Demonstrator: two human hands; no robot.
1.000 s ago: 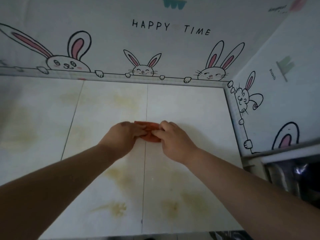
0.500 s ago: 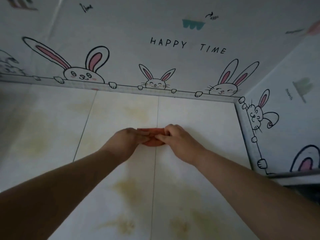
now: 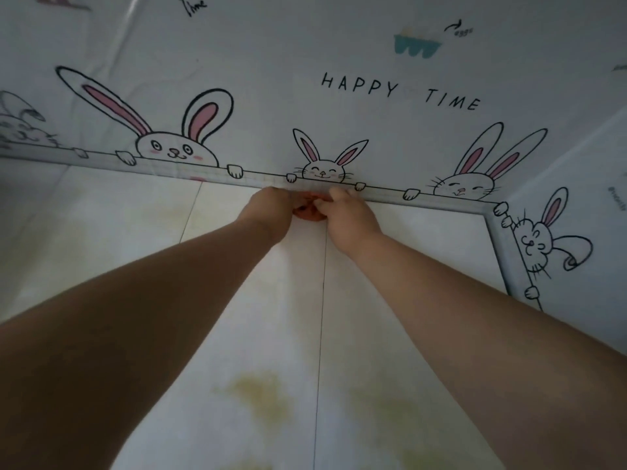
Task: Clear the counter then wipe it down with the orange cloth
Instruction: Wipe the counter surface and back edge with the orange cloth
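Yellow stains (image 3: 264,395) sit on the counter (image 3: 407,252) near the body, well behind the grip. Farther out, the left hand (image 3: 271,206) and right hand (image 3: 346,212) both press the orange cloth (image 3: 310,215) flat, just under the wall edge (image 3: 203,173). Push hard, then pull back over the stains.

Both my arms are stretched out over the desk (image 3: 407,252), hands side by side at the back edge where it meets the wall. My left hand (image 3: 268,212) and right hand (image 3: 349,215) are pressed down on the orange cloth (image 3: 310,216) — only a sliver of it shows between and under them. Yellowish stains (image 3: 264,395) sit on the pale surface nearer me. The wall covering has cartoon bunnies (image 3: 322,164) and "HAPPY TIME" (image 3: 400,91) on it.
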